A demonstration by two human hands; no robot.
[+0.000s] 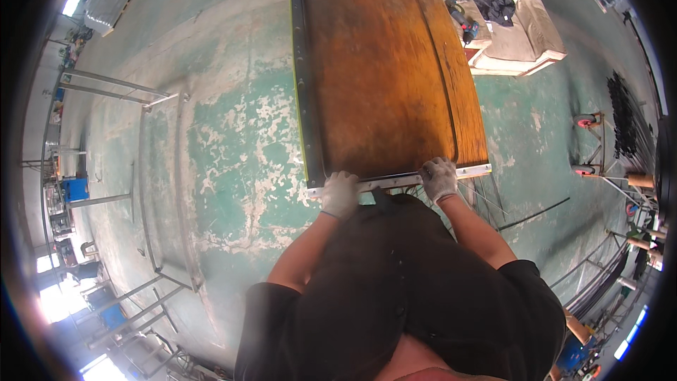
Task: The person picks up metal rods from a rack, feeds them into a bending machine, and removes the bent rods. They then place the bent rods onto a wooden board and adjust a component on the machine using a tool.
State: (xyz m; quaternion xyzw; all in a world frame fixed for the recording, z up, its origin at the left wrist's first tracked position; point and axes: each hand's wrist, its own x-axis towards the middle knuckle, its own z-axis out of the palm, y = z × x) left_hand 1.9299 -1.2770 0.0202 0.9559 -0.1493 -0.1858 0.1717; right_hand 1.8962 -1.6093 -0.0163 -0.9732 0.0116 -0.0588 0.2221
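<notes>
A thin black metal rod frame [438,70] with rounded corners lies on the worn brown wooden workbench [381,63]. One long side of it runs up the right of the bench, and its near end lies along the front edge. My left hand [340,194], in a whitish work glove, is closed over the near left corner of the frame, slightly blurred. At the near right corner, my gloved right hand [440,178] has its fingers curled over the rod. Both palms rest by the pale metal strip [472,170] on the bench's front edge.
A dark metal rail [299,49] borders the bench's left side. Beyond the right side, a beige padded seat [518,39] carries dark cloth and a cordless drill [465,28]. A metal frame [144,169] stands left on the green floor; wheeled racks [596,148] are at right.
</notes>
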